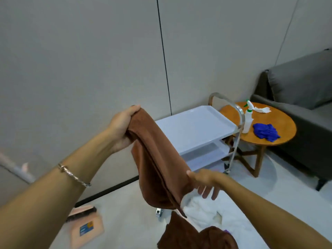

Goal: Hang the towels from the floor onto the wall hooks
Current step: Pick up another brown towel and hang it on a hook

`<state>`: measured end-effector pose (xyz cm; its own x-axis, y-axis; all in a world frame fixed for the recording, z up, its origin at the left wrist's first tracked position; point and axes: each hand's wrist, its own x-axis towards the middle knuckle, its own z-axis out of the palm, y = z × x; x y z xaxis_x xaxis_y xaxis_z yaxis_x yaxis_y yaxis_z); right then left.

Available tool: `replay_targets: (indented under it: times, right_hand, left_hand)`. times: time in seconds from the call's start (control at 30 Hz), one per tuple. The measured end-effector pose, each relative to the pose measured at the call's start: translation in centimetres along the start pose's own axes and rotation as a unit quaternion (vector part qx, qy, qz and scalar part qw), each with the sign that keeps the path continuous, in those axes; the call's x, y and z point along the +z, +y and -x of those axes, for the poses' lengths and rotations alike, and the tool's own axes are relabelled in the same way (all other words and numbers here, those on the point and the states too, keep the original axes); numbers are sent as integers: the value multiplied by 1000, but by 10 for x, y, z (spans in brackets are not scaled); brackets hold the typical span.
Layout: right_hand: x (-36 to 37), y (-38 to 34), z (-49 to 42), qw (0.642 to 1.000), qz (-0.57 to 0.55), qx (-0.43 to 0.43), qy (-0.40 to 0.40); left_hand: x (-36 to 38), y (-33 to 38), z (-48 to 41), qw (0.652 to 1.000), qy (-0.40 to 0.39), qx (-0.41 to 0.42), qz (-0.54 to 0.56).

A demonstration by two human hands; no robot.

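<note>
While my left hand grips the top of a brown towel, fingers curled round the bunched cloth, the towel hangs clear of the floor in front of the wall, overlapping the left side of the cart. My right hand meets its lower right edge, thumb on the cloth and the other fingers loose and spread; I cannot tell whether it pinches. Near me on the floor lie a white towel and a second brown towel.

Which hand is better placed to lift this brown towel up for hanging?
Left, probably. The left hand grips the brown towel by its top end, raised by the wall; the right hand only touches it lower down.
</note>
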<state>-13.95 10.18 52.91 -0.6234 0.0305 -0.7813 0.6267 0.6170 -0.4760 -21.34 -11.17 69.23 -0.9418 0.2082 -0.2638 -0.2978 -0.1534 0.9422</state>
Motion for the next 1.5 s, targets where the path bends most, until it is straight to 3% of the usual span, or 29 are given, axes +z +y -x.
replay_targets:
  times: [0.23,0.4,0.5,0.7,0.87,0.97,1.17,1.3,1.4,1.47,1.5]
  right_hand:
    - [79,-52,-23,977,-171,-67,-105]
    - [145,-131,-25,918,-317,-187,-150]
    - [183,-183,-5,887,-379,-215,-149]
    - [280,-246,16,895,-315,-200,-244]
    - [391,-287,22,868,-360,-181,-290]
    - [454,-316,46,840,-360,-160,-374]
    - [562,-355,92,804,-276,-176,-496]
    - [602,-388,122,826,-228,-243,-454]
    - [615,-434,143,865,-124,-357,-331]
    - [614,-471,160,838,-12,-483,-251]
    - [611,-488,171,807,42,-542,-230]
  left_hand:
    - [-74,38,47,986,1,100,131]
    - [-134,64,98,978,48,169,117]
    - [-186,70,131,972,91,190,100]
    - [-282,68,192,958,160,201,128]
    - [-347,74,244,933,198,246,172]
    - [-385,76,284,913,244,270,183]
    - [-463,65,367,871,346,289,196]
    - [-503,52,418,849,394,293,192]
    - [-529,34,465,818,501,262,109]
    - [-545,12,500,780,587,215,36]
    - [-555,-1,516,775,615,144,-24]
